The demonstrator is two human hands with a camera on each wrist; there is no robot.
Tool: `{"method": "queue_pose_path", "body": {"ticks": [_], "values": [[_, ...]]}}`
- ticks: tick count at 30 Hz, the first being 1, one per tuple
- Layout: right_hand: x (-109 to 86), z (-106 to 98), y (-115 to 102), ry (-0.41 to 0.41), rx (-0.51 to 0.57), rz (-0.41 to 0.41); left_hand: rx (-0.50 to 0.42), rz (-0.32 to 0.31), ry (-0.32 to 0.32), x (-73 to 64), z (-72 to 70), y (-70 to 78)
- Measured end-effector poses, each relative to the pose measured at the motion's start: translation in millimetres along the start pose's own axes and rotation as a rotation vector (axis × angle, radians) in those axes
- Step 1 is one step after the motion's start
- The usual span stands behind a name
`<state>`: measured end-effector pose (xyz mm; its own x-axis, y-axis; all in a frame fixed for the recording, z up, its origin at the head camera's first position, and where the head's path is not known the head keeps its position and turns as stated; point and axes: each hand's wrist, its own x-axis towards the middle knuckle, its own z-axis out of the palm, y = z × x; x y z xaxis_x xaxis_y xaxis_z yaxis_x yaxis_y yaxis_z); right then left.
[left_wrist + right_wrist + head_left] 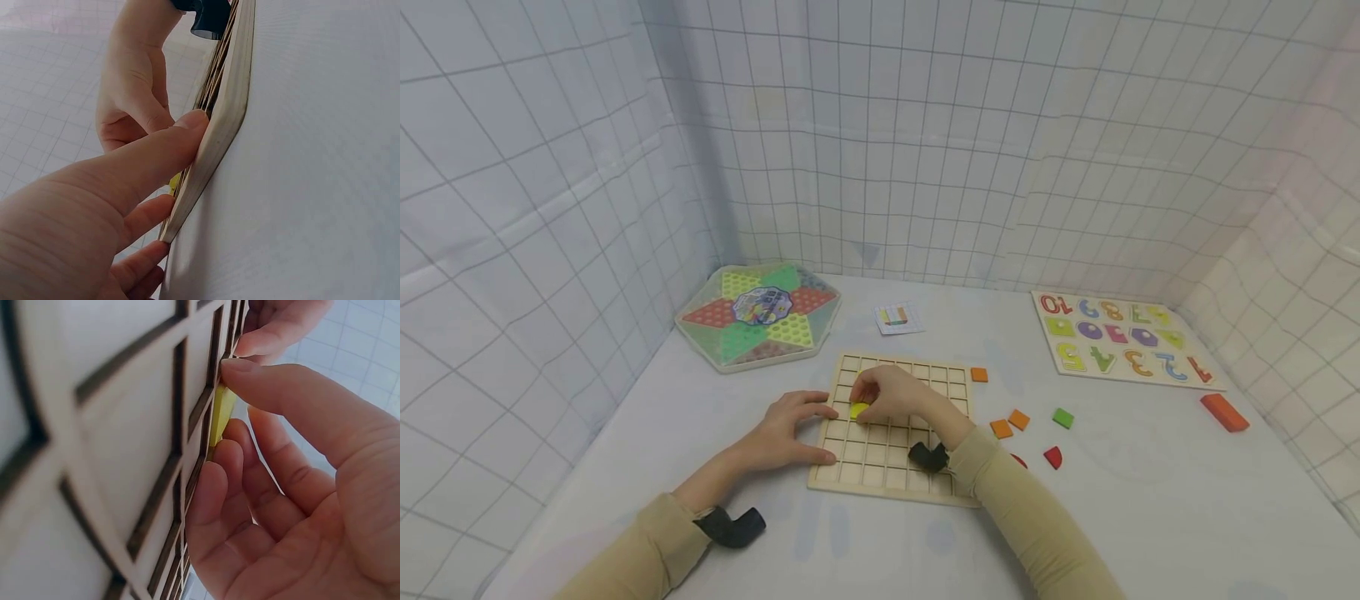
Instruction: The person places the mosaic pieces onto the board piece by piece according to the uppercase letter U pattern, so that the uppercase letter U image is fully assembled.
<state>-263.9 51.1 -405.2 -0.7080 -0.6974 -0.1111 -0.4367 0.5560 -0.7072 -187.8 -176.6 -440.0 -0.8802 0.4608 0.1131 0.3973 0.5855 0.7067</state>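
Note:
A wooden grid board (872, 477) lies flat in front of me, divided into square cells by raised strips. Over its left part, my right hand (891, 393) pinches a small yellow tile (859, 411) between thumb and fingers. In the right wrist view the yellow tile (221, 415) sits right at the grid strips, thumb on one side and fingertips on the other. My left hand (784, 429) rests along the board's left edge with fingers spread. Its thumb and fingertips touch the board's pale rim (215, 140) in the left wrist view.
Right of the board lie orange tiles (1001, 428), a green tile (1063, 417) and red pieces (1053, 457). Behind it are a pattern card (898, 317) and a hexagonal star-pattern game board (762, 315). A number puzzle (1120, 337) and an orange-red block (1224, 412) are farther right.

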Motion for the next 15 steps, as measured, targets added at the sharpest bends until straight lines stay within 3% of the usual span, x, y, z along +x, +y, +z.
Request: {"method": "queue_pose_path", "body": {"ticks": [15], "values": [[-2.3,-2.2,0.2,0.0,0.033,0.008,-0.006,-0.002,0.004,-0.3,-0.5,1.8]]}}
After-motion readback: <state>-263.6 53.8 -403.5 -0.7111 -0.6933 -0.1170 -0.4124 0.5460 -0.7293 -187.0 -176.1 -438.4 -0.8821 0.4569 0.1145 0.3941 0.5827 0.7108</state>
